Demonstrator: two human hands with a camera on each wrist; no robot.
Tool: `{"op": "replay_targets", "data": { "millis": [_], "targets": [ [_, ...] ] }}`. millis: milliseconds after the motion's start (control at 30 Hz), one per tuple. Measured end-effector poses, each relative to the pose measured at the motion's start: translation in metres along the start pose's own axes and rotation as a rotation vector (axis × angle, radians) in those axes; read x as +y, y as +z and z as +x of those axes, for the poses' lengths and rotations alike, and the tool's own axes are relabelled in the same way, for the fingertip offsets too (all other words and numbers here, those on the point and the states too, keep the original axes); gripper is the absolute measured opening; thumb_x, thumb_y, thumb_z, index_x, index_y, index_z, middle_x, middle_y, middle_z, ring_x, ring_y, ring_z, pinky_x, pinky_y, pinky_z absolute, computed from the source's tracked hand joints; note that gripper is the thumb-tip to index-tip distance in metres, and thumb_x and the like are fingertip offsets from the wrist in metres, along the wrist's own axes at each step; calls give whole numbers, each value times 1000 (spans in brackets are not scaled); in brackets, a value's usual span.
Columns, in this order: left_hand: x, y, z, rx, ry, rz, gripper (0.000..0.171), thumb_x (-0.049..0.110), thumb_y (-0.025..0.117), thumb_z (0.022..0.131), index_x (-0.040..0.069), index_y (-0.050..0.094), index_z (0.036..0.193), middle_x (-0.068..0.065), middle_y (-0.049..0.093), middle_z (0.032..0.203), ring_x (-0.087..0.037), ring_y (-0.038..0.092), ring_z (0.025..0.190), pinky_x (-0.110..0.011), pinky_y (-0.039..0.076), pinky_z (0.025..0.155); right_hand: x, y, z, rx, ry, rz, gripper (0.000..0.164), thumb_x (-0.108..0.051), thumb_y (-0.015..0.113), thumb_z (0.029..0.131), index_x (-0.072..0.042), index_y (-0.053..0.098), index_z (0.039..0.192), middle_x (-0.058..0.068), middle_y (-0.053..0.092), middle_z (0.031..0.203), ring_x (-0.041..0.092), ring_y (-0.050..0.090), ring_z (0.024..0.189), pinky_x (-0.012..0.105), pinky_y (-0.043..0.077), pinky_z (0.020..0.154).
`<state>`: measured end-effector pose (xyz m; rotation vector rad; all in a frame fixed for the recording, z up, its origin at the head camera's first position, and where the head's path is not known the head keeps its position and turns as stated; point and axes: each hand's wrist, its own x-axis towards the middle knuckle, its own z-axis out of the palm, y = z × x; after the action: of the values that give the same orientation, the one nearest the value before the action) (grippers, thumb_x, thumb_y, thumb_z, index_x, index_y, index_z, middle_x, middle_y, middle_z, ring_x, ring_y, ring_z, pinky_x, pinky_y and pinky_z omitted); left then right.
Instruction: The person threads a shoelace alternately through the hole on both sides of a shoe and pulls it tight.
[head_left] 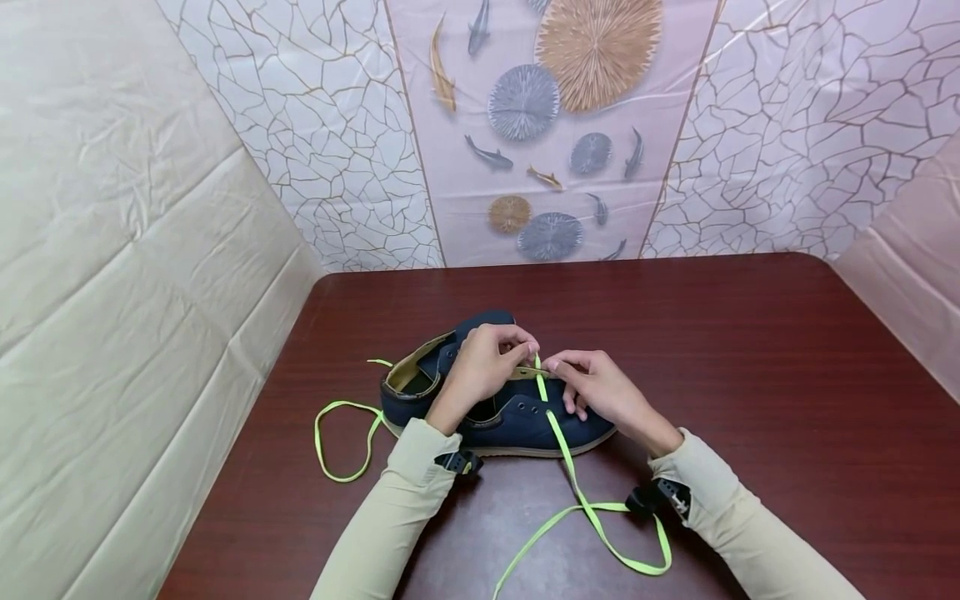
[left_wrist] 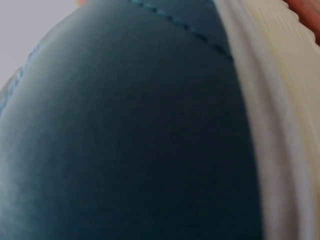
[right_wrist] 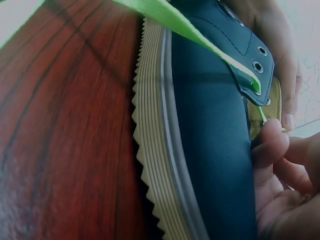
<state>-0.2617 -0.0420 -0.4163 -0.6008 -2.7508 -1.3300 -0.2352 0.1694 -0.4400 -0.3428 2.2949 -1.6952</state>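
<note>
A navy shoe (head_left: 517,437) lies on the table, toe to the right, with a neon-green shoelace (head_left: 567,467) running through the front eyelet of its near flap (right_wrist: 250,55). From there the lace crosses to the far flap, whose tan lining (head_left: 527,373) shows. My left hand (head_left: 489,360) reaches over the shoe and pinches the lace just above that flap. My right hand (head_left: 603,387), at the toe side, grips the flap's front corner between thumb and finger, close against the lace. The left wrist view is filled by the shoe's dark side (left_wrist: 140,125) and pale sole (left_wrist: 280,125).
Behind and left, a second navy shoe (head_left: 405,408) stands partly hidden by my left arm, a green lace loop (head_left: 318,446) beside it. The threaded lace's long tail curls over the brown table (head_left: 750,358) near my right wrist. Patterned cloth (head_left: 352,142) hangs behind.
</note>
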Motion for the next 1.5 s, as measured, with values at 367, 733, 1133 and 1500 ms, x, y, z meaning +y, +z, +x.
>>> {"op": "replay_targets", "data": {
  "millis": [367,733,1133,1500],
  "targets": [
    [6,2,-1,133,17,-158,13,23,70,104,15,80,99,1,76,84,-4,71,69,-25,55,58,-1,4,1,-3,-38,-57,28,-22,61,109,-2,73,123,6,59,68,14,52,45,29,46,43],
    [0,-9,0,1,-20,-130,15,24,69,105,13,80,106,3,77,86,-10,74,77,-28,58,68,-2,11,1,67,-66,-118,21,-21,65,107,-5,76,115,3,50,52,15,47,43,30,41,41],
    [-16,-41,-1,-440,150,81,10,25,74,101,19,81,107,11,75,97,-6,62,84,-26,51,81,-4,13,1,119,3,-17,25,-25,66,106,-3,74,116,-2,46,51,13,44,44,27,39,45],
    [-24,-25,2,-454,281,10,8,19,72,102,21,79,98,10,70,85,-10,46,62,-25,41,64,-9,0,0,132,22,43,28,-27,65,107,-2,71,118,5,57,67,15,51,49,28,42,47]
  ]
}}
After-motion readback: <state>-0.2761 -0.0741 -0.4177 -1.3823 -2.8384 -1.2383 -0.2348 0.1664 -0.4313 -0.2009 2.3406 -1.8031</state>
